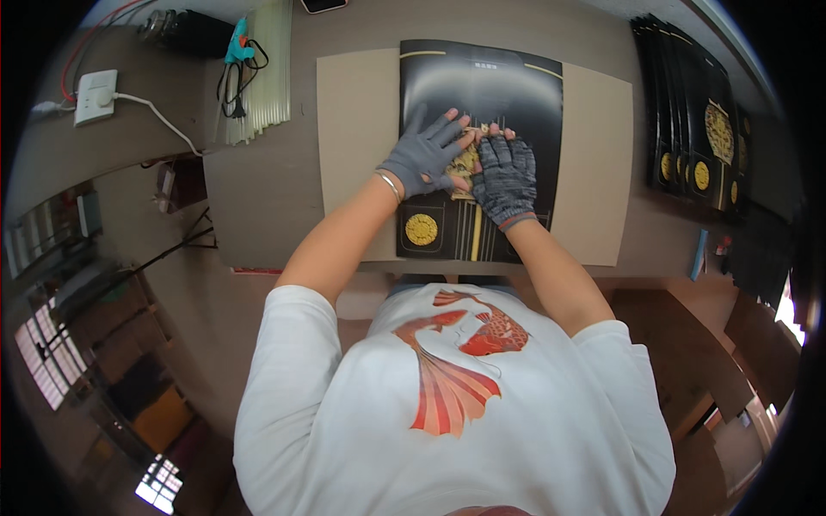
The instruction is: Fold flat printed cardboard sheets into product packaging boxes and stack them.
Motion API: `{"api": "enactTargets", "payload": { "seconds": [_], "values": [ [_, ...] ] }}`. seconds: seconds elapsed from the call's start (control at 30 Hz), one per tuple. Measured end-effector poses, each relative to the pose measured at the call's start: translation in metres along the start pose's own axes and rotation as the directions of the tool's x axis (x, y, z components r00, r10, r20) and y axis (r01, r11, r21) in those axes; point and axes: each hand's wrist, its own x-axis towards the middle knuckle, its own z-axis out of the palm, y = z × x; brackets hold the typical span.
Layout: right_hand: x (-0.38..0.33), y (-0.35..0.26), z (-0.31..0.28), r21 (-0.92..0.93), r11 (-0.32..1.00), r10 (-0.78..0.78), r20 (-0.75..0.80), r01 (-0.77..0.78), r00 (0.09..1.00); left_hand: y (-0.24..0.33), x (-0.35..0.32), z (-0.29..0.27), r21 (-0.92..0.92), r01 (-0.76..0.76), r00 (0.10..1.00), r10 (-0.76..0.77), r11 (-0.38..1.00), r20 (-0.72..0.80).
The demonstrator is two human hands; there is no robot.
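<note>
A glossy black printed sheet (482,86) with gold designs lies on a flat cardboard piece (595,172) in front of me. My left hand (426,153), in a grey fingerless glove, rests on the sheet with its fingers spread. Close beside it, my right hand (505,176), in a darker mottled fingerless glove, presses flat on the same sheet. Between and under the hands, a gold picture in the sheet's middle is partly hidden. Neither hand grips anything.
At the right of the table stands a stack of folded black-and-gold printed pieces (688,120). Far left are a turquoise glue gun (240,43), pale glue sticks (267,77), a dark cylindrical object (194,33) and a white power socket (95,97) with cables. A blue object (699,255) lies near the right edge.
</note>
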Motion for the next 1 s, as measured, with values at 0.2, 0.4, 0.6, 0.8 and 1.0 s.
{"api": "enactTargets", "payload": {
  "seconds": [0.2, 0.4, 0.6, 0.8, 1.0],
  "values": [
    [0.0, -0.002, -0.008, 0.002, 0.999, 0.036, 0.119, -0.037, 0.992, -0.071, 0.042, -0.004, 0.193, 0.056, 0.998, -0.05, 0.979, -0.037],
    [0.002, -0.005, -0.013, 0.015, 0.998, 0.061, 0.163, -0.065, 0.985, -0.13, 0.106, -0.019, 0.337, 0.097, 0.995, -0.078, 0.937, -0.068],
    [0.008, -0.007, -0.011, -0.001, 0.999, 0.037, 0.151, -0.037, 0.988, -0.126, 0.087, -0.009, 0.162, 0.219, 0.938, -0.162, 0.962, -0.305],
    [0.006, -0.003, -0.004, -0.092, 0.995, 0.037, 0.116, -0.026, 0.993, 0.014, -0.057, 0.011, 0.008, 0.046, 0.995, -0.046, 0.999, -0.089],
    [-0.006, -0.006, -0.012, -0.086, 0.995, 0.052, 0.081, -0.045, 0.995, 0.11, -0.165, 0.045, -0.169, 0.121, 0.992, -0.114, 0.978, 0.054]
  ]
}}
